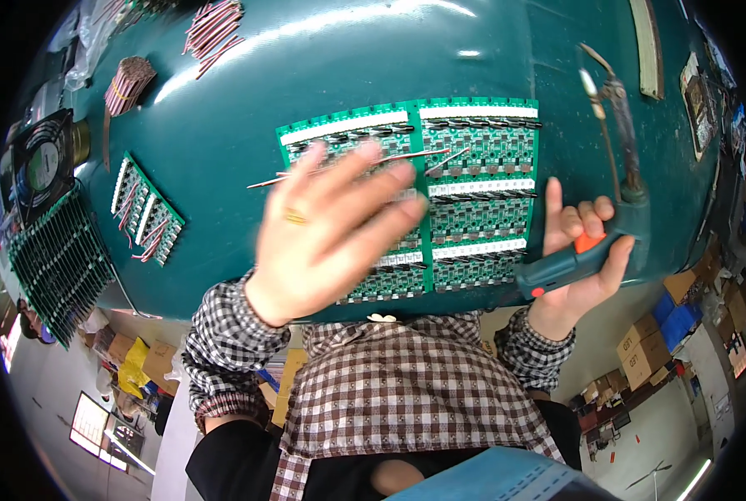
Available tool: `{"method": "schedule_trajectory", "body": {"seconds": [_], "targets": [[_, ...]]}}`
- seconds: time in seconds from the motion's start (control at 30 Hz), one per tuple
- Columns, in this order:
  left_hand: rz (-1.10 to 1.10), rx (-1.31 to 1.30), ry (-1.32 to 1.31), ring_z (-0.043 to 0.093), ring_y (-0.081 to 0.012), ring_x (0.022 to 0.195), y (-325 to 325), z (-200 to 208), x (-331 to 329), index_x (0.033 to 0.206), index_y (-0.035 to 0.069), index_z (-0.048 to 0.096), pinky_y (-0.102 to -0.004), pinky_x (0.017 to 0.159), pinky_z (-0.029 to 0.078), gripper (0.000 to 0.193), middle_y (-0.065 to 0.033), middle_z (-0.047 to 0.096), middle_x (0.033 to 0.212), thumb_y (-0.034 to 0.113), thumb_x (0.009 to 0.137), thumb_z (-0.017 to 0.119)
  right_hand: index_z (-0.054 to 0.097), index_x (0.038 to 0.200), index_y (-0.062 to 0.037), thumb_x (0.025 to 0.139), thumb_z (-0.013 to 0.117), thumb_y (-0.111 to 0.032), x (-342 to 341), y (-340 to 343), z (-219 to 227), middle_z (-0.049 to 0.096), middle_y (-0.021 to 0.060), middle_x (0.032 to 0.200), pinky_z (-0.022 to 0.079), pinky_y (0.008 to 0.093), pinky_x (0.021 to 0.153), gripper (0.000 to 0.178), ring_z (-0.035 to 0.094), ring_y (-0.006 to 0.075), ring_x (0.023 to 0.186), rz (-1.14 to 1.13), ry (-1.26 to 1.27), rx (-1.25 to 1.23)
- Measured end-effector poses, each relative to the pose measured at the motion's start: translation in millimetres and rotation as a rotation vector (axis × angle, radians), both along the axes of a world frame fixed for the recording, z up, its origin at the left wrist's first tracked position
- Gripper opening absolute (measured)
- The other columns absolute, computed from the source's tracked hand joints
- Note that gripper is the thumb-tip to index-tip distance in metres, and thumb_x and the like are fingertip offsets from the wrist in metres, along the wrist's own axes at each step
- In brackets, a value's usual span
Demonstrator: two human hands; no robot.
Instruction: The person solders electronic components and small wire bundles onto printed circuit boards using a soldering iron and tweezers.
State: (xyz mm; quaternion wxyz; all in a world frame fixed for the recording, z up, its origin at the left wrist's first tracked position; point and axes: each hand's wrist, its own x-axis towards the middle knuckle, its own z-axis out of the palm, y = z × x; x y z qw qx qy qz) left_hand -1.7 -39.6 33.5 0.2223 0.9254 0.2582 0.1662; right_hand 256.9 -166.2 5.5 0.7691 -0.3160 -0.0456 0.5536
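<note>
My left hand point(331, 225), fingers spread and smeared by motion, hovers palm down over the left green circuit board panel point(348, 134). Thin red, black and white wires point(419, 156) cross under its fingers toward the right panel point(481, 221); whether the hand touches them is unclear. Both panels carry white connector rows and black parts. My right hand point(569, 301) is closed around the teal handle of a soldering gun point(561, 269), an index finger stretched upward beside it. The gun's orange trigger shows between the fingers, and its metal tip points away toward the far side.
On the green tabletop point(223, 108), a small wired board point(148, 213) lies left, near a stack of boards point(60, 259) and a black fan point(43, 159). Wire bundles point(129, 86) lie far left. A wooden strip point(647, 50) and a dirty tray point(697, 104) are far right.
</note>
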Motion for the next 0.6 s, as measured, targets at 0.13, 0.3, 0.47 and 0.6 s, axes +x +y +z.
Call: {"method": "schedule_trajectory", "body": {"seconds": [0.13,0.3,0.47,0.6], "targets": [[0.604,-0.032,-0.265,0.064,-0.0258,0.092,51.3,3.4,-8.5,0.107,0.003,0.065,-0.0337,0.078,0.05,0.027,-0.0108,0.066,0.101,-0.002,0.08,0.064,0.046,0.108,-0.0027,0.093,0.058,-0.034,26.6,-12.7,0.9,0.054,0.0051,0.087,0.023,0.0508,0.114,0.036,0.057,0.0217,0.087,-0.033,-0.023,-0.014],[0.72,0.066,-0.065,0.059,-0.0239,0.073,81.3,-12.9,-29.4,0.09,0.005,0.062,-0.0349,0.066,0.048,0.014,-0.0083,0.059,0.086,0.008,0.078,0.068,0.045,0.107,-0.0024,0.094,0.057,-0.031,26.3,-17.3,-4.1,0.052,0.0061,0.085,0.033,0.0468,0.11,0.033,0.055,0.0208,0.084,-0.05,-0.038,-0.026],[0.713,0.03,-0.067,0.058,-0.0296,0.077,100.2,-26.2,-37.1,0.082,0.006,0.063,-0.0388,0.067,0.047,0.01,-0.0097,0.056,0.082,0.013,0.078,0.069,0.047,0.108,-0.001,0.095,0.055,-0.029,23.4,-14.6,-3.1,0.054,0.0059,0.087,0.037,0.045,0.106,0.032,0.055,0.0207,0.085,-0.063,-0.099,-0.032],[0.663,0.141,-0.054,0.058,-0.0237,0.071,106.6,-27.4,-34.6,0.086,0.004,0.063,-0.0332,0.064,0.047,0.013,-0.0088,0.057,0.082,0.013,0.08,0.07,0.047,0.108,-0.001,0.096,0.054,-0.029,23.4,-12.7,-3.2,0.055,0.0063,0.088,0.037,0.0442,0.106,0.031,0.056,0.02,0.085,-0.052,-0.138,-0.016]]}}
